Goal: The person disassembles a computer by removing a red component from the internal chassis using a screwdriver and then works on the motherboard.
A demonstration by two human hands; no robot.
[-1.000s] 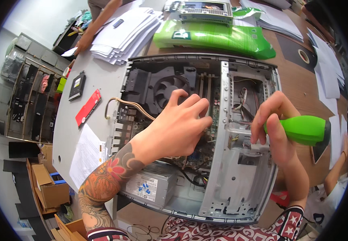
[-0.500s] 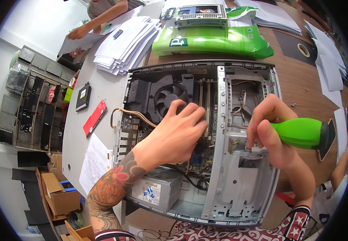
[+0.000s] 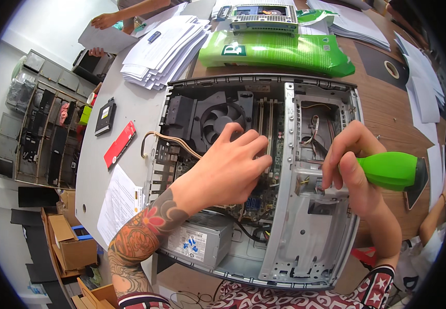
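Note:
An opened desktop computer case (image 3: pixel 290 195) lies before me, its inside facing up. My left hand (image 3: pixel 235 165) is bent over the motherboard (image 3: pixel 279 131), just below the black cooling fan (image 3: pixel 223 121). Its fingers curl down toward the board; their tips, and whatever they pinch, are hidden. In my right hand (image 3: pixel 356 172) is a screwdriver with a green handle (image 3: pixel 388 171), its butt pointing right. That hand is over the metal drive-bay side of the case, fingers wrapped about the front of the handle. The screwdriver's tip cannot be made out.
The power supply (image 3: pixel 197 242) fills the case's near left corner; a looped cable (image 3: pixel 153 135) leaves its left edge. Beyond lie a green plastic package (image 3: pixel 279 54) and paper stacks (image 3: pixel 163 49). A red strip-shaped box (image 3: pixel 120 144) and a black drive (image 3: pixel 105 117) lie left. Another person's hand (image 3: pixel 104 21) holds papers.
The view has shifted slightly. Both my hands keep nearly the same place over the case. At the far left, the other person's hand has raised a sheet of paper.

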